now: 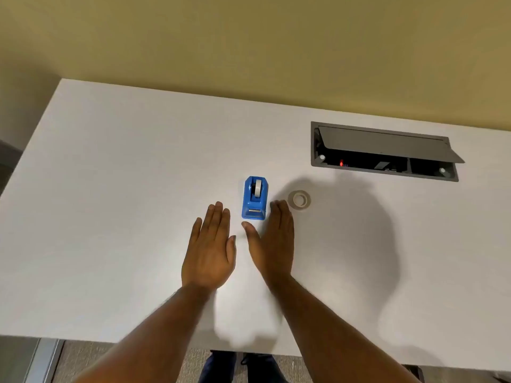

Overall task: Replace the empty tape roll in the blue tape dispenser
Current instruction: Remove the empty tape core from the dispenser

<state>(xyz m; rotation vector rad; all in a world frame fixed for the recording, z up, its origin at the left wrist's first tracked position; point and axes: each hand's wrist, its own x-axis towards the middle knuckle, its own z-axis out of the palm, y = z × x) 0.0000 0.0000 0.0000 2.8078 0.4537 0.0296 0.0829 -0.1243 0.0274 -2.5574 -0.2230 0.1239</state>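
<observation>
The blue tape dispenser [255, 198] is set upright mid-bench [124, 167], a tape roll [299, 199] lying flat just to its right. The left hand [210, 248] and right hand [272, 239] are held flat and empty, fingers extended, on either side of its near end

Bright even overhead light; large soft shadow right on counter [110, 189]; forearms slightly blurred; wide-angle edge bending.

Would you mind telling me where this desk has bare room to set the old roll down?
Bare patches: left of the left hand, and between the tape dispenser and the desk's far edge. It is crowded around the dispenser, between the right hand and the loose tape roll.
</observation>
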